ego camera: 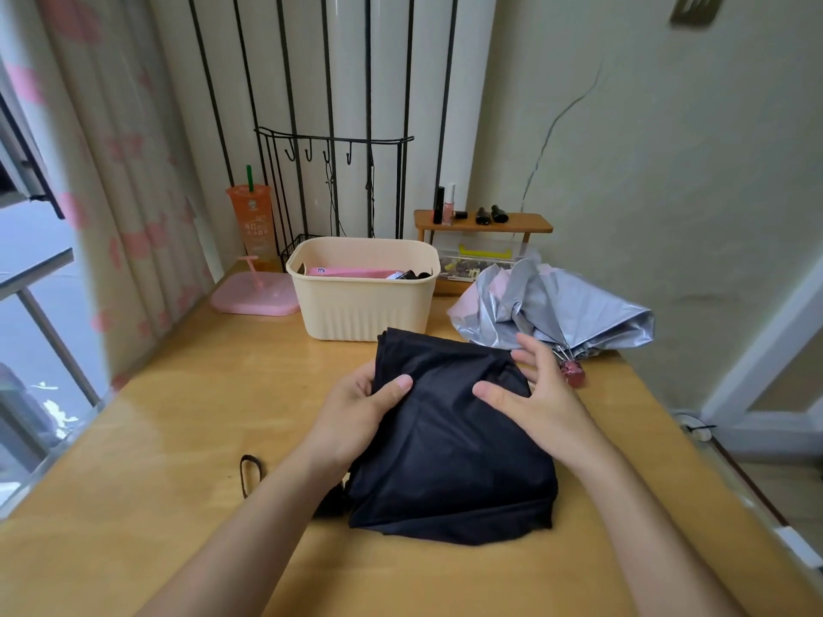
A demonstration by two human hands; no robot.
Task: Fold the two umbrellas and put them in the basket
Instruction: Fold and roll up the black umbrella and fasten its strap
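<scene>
A black umbrella [450, 452] lies collapsed on the wooden table [178, 438], its cloth loose and bunched. My left hand [356, 407] grips its left side, thumb on top of the cloth. On its upper right part rests my right hand [534, 394], thumb pressing the cloth and fingers spread. A silver and pink umbrella [556, 305] lies crumpled at the right, its pink handle [573, 375] just beyond my right fingers. The cream basket [363, 305] stands behind the black umbrella, with a pink object and something dark inside.
A black strap loop [250, 474] lies on the table left of my left forearm. A pink stand [254, 298] and an orange cup [251, 224] are left of the basket. A small wooden shelf [483, 222] with bottles stands at the back right, a black wire rack [334, 189] behind.
</scene>
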